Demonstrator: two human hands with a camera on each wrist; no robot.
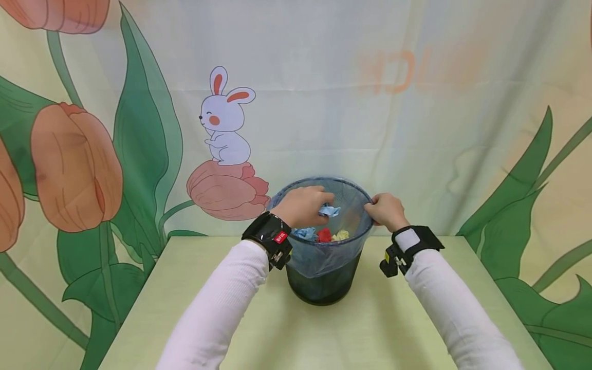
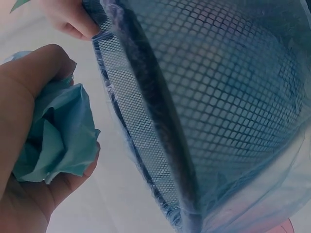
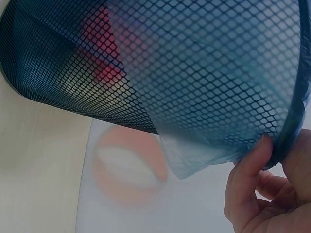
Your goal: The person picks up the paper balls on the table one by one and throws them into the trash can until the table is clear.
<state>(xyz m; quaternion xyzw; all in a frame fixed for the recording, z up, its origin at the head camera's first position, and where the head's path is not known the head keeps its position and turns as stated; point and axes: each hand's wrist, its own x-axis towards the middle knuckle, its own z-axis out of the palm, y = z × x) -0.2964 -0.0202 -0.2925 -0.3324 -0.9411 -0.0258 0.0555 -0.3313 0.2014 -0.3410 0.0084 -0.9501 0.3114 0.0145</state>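
Observation:
A dark mesh wastebasket (image 1: pixel 322 287) lined with a translucent blue bag (image 1: pixel 316 259) stands upright on the table. My left hand (image 1: pixel 302 205) is above its mouth and grips a crumpled blue paper (image 2: pixel 60 133), which also shows in the head view. With thumb and fingers, my right hand (image 1: pixel 386 210) pinches the basket's rim and the bag folded over it on the right side. Inside lie crumpled papers: a blue one (image 1: pixel 305 234), a red one (image 1: pixel 324 235) and a yellow one (image 1: pixel 340 236). Through the mesh, the right wrist view shows red and yellow shapes.
The pale green table (image 1: pixel 203 303) extends around the basket. Directly behind its far edge hangs a cloth backdrop (image 1: pixel 300 118) printed with tulips and a white rabbit. Each wrist wears a black strap with a small camera.

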